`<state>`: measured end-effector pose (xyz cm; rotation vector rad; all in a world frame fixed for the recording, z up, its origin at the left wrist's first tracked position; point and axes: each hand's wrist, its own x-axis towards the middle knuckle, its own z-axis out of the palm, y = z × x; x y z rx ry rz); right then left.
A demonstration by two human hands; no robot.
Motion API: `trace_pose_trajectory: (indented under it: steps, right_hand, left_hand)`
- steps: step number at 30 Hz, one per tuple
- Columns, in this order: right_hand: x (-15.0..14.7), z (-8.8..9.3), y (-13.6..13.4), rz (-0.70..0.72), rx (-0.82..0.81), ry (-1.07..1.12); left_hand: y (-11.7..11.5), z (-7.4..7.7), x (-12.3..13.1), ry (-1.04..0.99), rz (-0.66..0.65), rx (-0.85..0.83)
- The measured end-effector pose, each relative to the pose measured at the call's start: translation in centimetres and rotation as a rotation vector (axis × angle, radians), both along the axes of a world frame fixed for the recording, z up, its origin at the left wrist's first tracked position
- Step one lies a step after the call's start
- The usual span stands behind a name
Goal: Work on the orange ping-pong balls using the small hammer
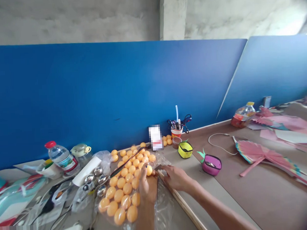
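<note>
I am reading the clock from between my hands, with twelve facing the blue partition [96, 93]. Left hand [145, 185]: I appear to be pinching one orange ball [149, 170] between thumb and fingers, close to the centre, presumably to stop it rolling. Right hand [178, 177]: I am curling its fingers against the upper end of a wooden stick [184, 203]; whether they are closing round it, I cannot tell. The stick is running down toward five o'clock. Its end is sitting near the ball, so both hands are working close together, likely for control.

From eight round to eleven, the other orange balls [127, 188] are lying in a clear bag [164, 204], which is probably holding such loose, round stock together on the flat desk [210, 199]. Shiny metal balls [98, 171] are resting at nine.

At one, a cup [176, 132] is keeping pens upright. At two, a yellow basket [185, 155] is standing; nearer three, a purple basket [211, 170] is containing small items, too unclear to identify.
</note>
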<state>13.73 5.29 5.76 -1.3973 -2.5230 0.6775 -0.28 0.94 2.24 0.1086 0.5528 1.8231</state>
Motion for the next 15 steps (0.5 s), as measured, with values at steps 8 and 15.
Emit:
trace_pose_trajectory:
  steps: [8, 15]
  right_hand:
    - [0.6, 0.6, -2.9, 0.047, -0.072, -0.211]
    - [1.1, -0.2, -2.4, 0.051, -0.077, -0.111]
  left_hand:
    - [0.2, 0.2, -0.5, 0.055, 0.040, -0.064]
    - [0.1, 0.6, -1.1, -0.005, 0.048, -0.100]
